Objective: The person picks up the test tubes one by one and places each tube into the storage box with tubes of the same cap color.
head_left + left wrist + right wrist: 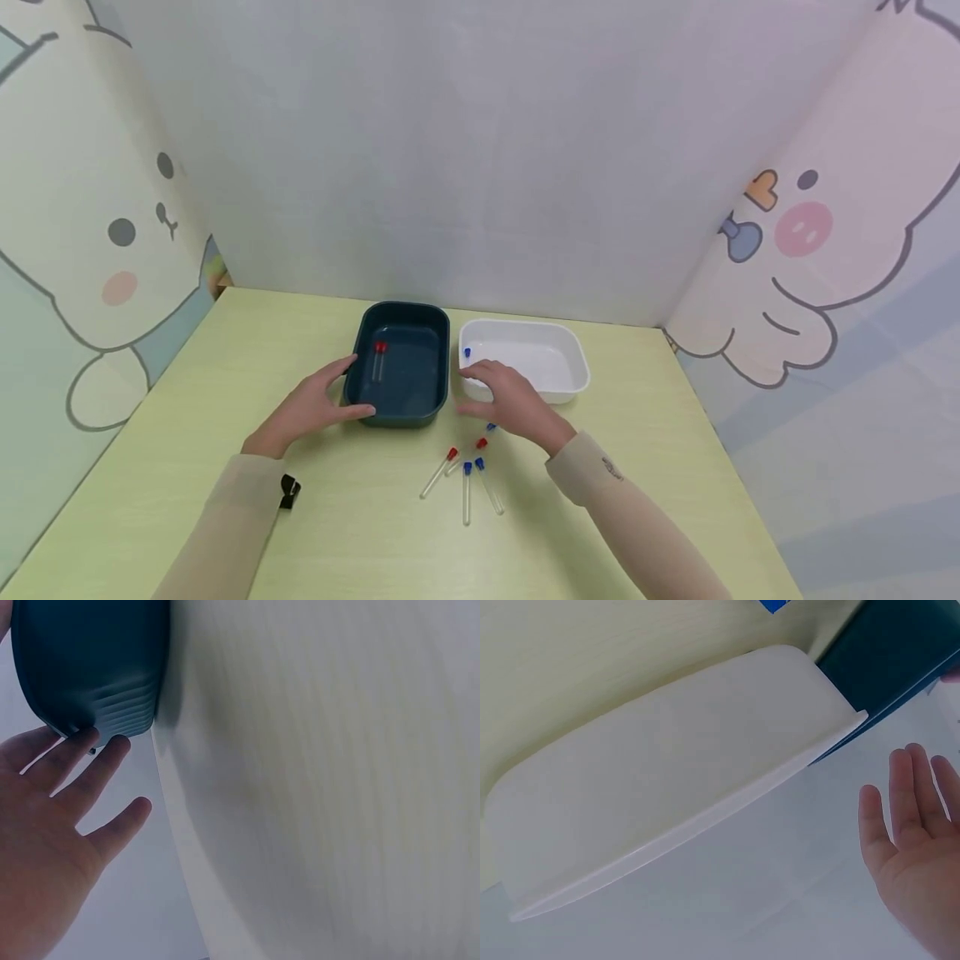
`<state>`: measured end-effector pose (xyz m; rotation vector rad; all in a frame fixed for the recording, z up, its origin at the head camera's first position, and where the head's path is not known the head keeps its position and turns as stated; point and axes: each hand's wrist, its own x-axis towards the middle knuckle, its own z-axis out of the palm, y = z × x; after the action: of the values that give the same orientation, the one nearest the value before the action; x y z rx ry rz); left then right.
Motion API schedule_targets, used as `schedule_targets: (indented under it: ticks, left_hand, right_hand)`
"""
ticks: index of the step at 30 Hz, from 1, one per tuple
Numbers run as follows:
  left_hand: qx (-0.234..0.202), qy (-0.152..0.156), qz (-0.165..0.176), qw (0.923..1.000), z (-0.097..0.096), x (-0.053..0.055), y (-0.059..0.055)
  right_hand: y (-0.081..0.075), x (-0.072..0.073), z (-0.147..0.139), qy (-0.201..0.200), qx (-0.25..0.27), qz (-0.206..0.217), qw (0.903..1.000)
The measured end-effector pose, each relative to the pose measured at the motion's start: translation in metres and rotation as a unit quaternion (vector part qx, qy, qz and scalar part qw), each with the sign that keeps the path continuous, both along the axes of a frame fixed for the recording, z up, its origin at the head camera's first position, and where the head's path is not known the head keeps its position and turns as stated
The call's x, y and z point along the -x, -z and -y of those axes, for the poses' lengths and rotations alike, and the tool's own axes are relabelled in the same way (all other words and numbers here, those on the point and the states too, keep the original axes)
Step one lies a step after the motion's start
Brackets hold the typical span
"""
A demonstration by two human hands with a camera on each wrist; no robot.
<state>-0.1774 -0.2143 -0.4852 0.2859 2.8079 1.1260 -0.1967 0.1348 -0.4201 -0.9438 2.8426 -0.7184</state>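
Observation:
My left hand spreads its fingers at the left side of a dark teal bin; in the left wrist view its fingertips reach the bin's ribbed wall. Two clear tubes with red caps lie inside that bin. Over the front left of a white bin, my right hand is held with thumb and fingers apart and nothing between them. A blue-capped tube shows at the white bin's left end, partly hidden by that hand.
In front of the bins lie several clear capped tubes, among them a red-capped tube and a blue-capped tube. One blue cap is close below the right hand. A curtain hangs behind the light table.

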Motion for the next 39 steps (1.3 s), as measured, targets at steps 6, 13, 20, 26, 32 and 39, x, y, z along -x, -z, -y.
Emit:
schedule_targets:
  ticks: [6, 13, 20, 26, 32, 39]
  left_hand:
    - [-0.001, 0.000, 0.003, 1.0000, 0.000, 0.000, -0.001]
    - [-0.002, 0.001, 0.003, 1.0000, 0.000, 0.000, -0.001]
    - [-0.001, 0.003, 0.002, 1.0000, 0.000, 0.001, 0.000]
    - [0.001, 0.002, 0.002, 1.0000, 0.001, 0.002, 0.000]
    - [-0.003, 0.001, 0.003, 1.0000, 0.001, 0.002, 0.000]
    - [0.001, 0.002, 0.006, 1.0000, 0.001, 0.003, 0.001]
  right_hand:
    - [0.012, -0.011, -0.002, -0.016, -0.012, -0.002, 0.9998]
    - [0.028, -0.022, 0.001, -0.038, -0.050, -0.048, 0.9969]
    - [0.037, -0.031, 0.004, -0.053, -0.070, -0.066, 0.9940]
    - [0.040, -0.039, 0.008, -0.059, -0.105, -0.090, 0.9886]
    - [0.043, -0.045, 0.012, -0.059, -0.139, -0.103, 0.9831]
    - [0.050, -0.054, 0.015, -0.062, -0.160, -0.142, 0.9750]
